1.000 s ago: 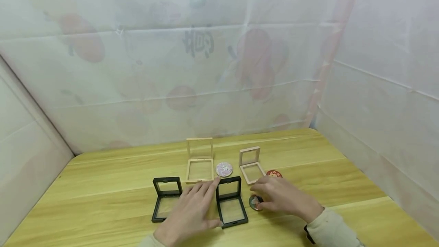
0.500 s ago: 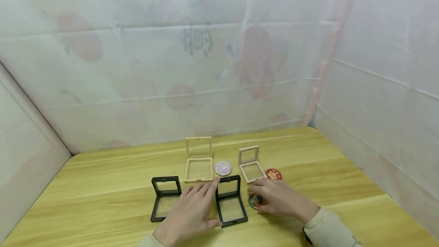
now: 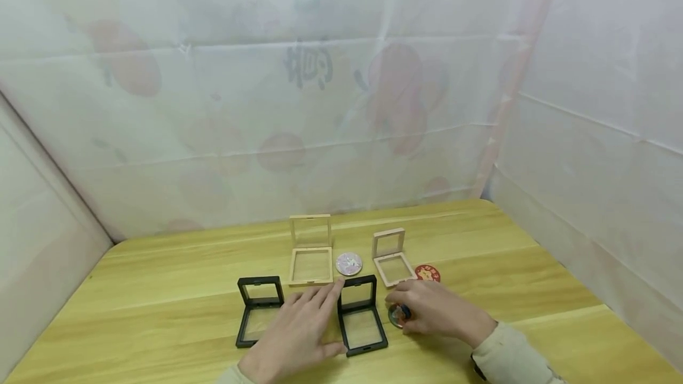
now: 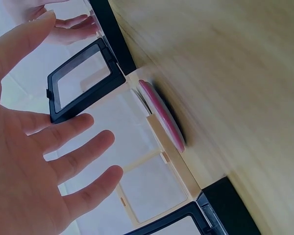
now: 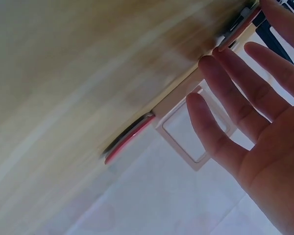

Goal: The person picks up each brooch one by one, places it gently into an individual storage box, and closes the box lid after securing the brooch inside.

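On the bench, a wide wooden frame stood open at the back, the pink badge lying just beside it. To the right, a small wooden frame also stood open, its front corner close to the right hand, which overlapped the near edge of the red badge. The left hand, fingers spread and straight, covered part of the left black frame; whether it touched the right black frame could not be told. The right hand pinched the dark badge between thumb and fingers, just right of that frame. This badge was round and thin, dark-rimmed, with a multicoloured picture, partly hidden by the fingers.
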A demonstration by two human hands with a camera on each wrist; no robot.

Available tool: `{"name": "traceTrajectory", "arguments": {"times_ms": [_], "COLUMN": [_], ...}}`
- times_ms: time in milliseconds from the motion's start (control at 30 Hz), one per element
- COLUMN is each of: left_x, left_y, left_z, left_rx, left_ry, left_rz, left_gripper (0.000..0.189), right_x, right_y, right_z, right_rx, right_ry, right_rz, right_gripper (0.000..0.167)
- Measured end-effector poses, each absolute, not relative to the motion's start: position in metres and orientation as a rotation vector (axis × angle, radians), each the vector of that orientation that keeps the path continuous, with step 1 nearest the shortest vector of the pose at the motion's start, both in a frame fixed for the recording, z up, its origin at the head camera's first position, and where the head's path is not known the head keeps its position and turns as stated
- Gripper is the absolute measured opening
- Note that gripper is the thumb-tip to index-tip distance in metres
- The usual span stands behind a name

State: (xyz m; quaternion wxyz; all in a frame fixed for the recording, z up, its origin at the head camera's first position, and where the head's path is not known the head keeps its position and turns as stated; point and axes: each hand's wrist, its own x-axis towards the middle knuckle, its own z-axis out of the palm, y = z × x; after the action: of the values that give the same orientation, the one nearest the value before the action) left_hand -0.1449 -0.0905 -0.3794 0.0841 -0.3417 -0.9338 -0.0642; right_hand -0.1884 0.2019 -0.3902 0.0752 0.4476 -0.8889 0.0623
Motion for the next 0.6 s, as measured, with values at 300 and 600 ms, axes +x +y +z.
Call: {"name": "traceTrajectory", "arguments": {"times_ms": [300,600], "left_x": [-0.1443,-0.144], "left_y": [-0.0896,-0.0892], "left_z": [-0.3795,-0.38], "left_rx": [-1.013,-1.012], "left_ry": [-2.799,-2.791], "left_rz": [-0.188,-0.151], "left_gripper": [0.099,0.099], "right_x": [-0.1871,-0.1862], "right_y": [0.2003,0.2], "right_z": [-0.3905,-0.3922], "right_rx": [1.344,1.357], "right_ry": [-2.656,-2.607], "right_rz": [0.166,0.142], "right_gripper": [0.041,0.039]}}
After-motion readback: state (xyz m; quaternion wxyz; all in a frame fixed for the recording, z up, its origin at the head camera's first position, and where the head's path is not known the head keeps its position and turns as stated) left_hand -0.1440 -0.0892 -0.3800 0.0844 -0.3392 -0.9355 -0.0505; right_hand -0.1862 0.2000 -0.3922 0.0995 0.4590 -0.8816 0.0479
